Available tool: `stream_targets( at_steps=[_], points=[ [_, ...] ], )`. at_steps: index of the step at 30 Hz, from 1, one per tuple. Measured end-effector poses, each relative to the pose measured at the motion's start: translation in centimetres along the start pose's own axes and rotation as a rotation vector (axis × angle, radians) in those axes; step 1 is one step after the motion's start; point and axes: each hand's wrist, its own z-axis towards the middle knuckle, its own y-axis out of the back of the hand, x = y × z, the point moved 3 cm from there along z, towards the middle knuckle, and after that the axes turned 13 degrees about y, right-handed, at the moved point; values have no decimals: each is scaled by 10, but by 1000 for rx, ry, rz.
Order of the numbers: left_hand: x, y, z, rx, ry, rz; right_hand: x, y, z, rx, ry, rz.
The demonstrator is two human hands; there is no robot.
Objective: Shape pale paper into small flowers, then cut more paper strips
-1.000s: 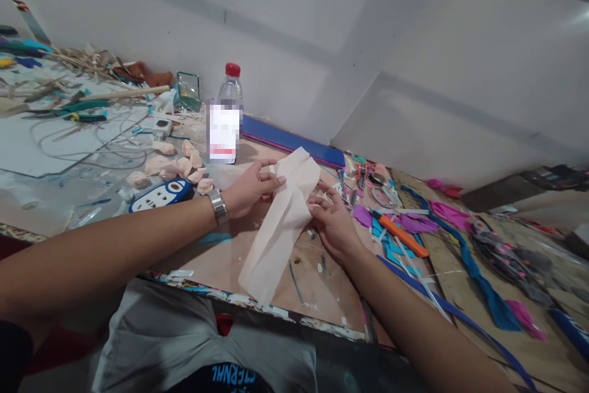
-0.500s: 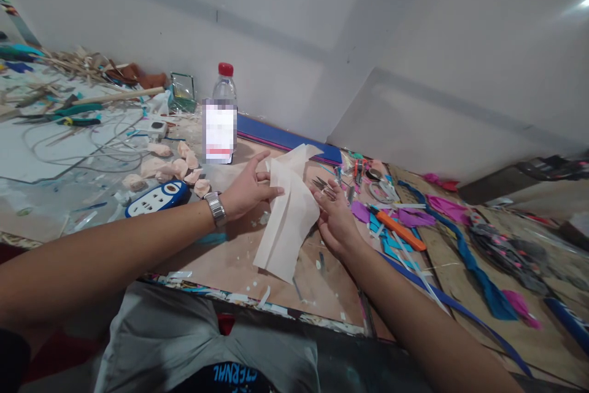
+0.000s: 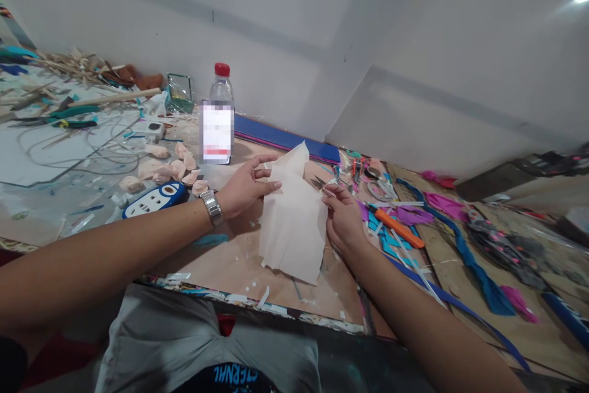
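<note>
A pale cream sheet of thin paper (image 3: 294,221) hangs spread between my hands, above the brown work surface (image 3: 230,258). My left hand (image 3: 251,184), with a metal watch at the wrist, pinches its upper left edge between thumb and fingers. At the right edge, my right hand (image 3: 343,212) is closed with its fingertips against the paper. Small pointed scissors (image 3: 317,183) stick out from that hand, tips toward the upper left; their handles are hidden in the fingers.
A phone (image 3: 216,132) leans on a red-capped bottle (image 3: 222,83). Crumpled peach pieces (image 3: 177,169) lie by a blue-and-white power strip (image 3: 154,200). An orange utility knife (image 3: 398,227) and coloured scraps lie right, pliers (image 3: 69,117) left. A blue strip (image 3: 285,138) runs along the wall.
The paper was folded over and narrower; it is now opened out flatter and wider. My right hand has shifted slightly right with the paper's edge. My left hand keeps its pinch.
</note>
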Motion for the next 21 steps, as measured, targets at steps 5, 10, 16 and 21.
stream_targets(
  at_steps=[5, 10, 16, 21],
  points=[
    [1, -2, -2, 42, -10, 72, 0, -5, -4, 47, -63, 58],
    [3, -9, -8, 203, 16, 185, 3, -11, -6, 97, -86, 139],
    [9, -12, -12, 356, -25, 283, 7, -12, -4, 103, -98, 227],
    [8, -13, -13, 390, -95, 436, 6, -15, -8, 192, -190, 296]
  ],
)
